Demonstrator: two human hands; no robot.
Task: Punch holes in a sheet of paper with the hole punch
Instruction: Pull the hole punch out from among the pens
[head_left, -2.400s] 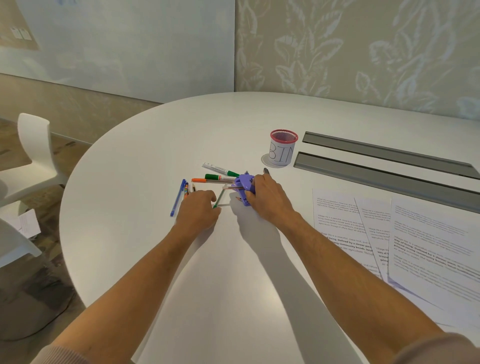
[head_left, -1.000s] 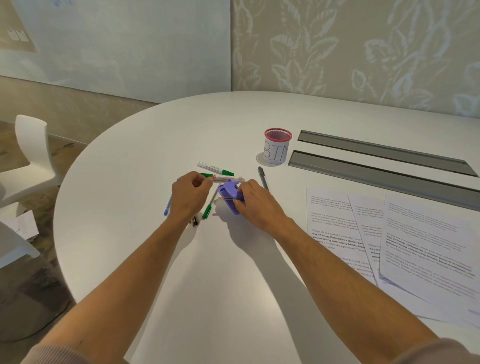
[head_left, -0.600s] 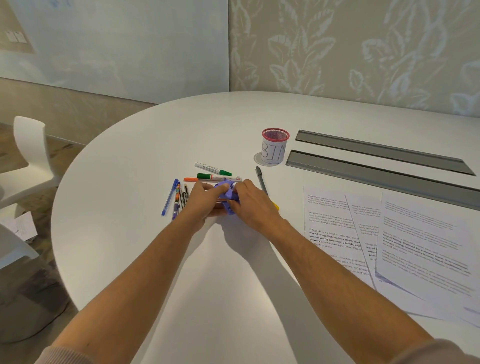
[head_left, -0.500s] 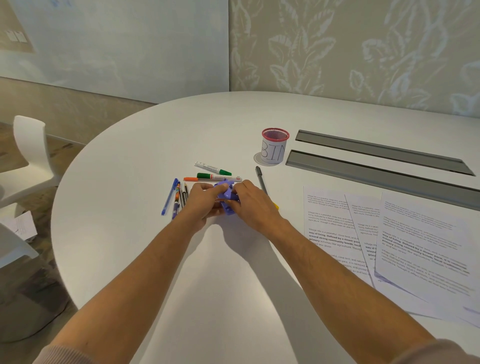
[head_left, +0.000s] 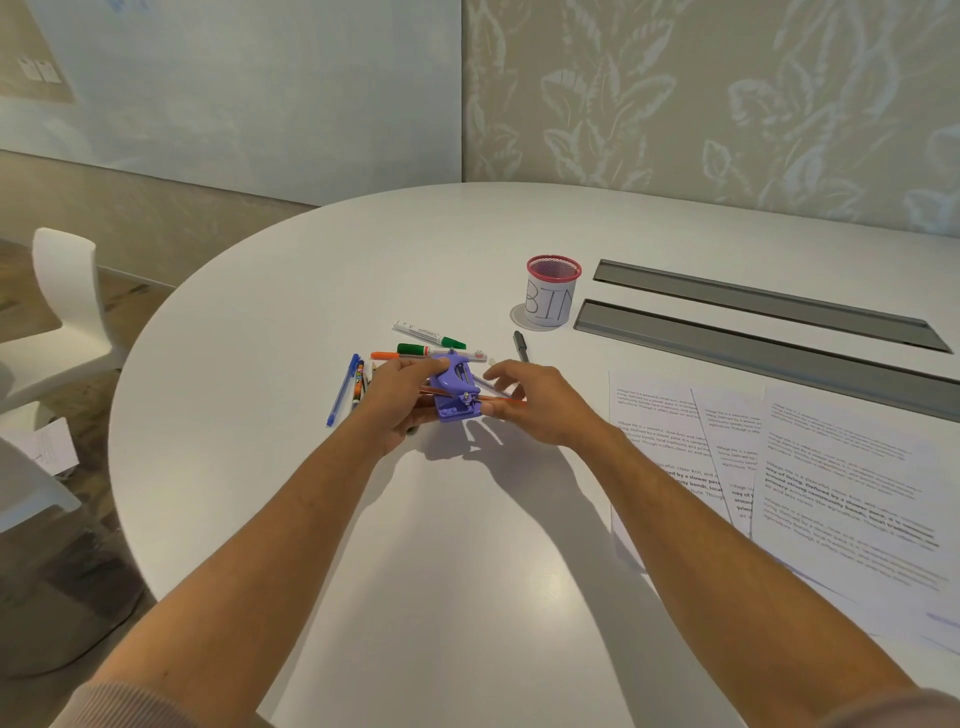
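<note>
The purple hole punch (head_left: 456, 393) is just above the white table (head_left: 270, 322), among the pens, tilted with its base toward me. My left hand (head_left: 397, 400) grips it from the left side. A thin red pen (head_left: 501, 399) sticks out of the punch to the right. My right hand (head_left: 537, 402) hovers right beside the punch with its fingers spread around the pen's end; whether it pinches the pen is unclear. Three overlapping printed sheets of paper (head_left: 841, 483) lie flat at the right, apart from both hands.
A red-rimmed cup marked BIN (head_left: 551, 296) stands behind the hands. Green markers (head_left: 430, 335), an orange pen (head_left: 385, 356), a blue pen (head_left: 343, 389) and a grey pen (head_left: 521, 346) lie scattered around the punch. Two grey cable channels (head_left: 753, 345) cross the far right. A white chair (head_left: 72, 296) is at left.
Both hands were closed over the punch on the table. Now my left hand alone holds it, turned up into view, and my right hand has opened and drawn off to the right.
</note>
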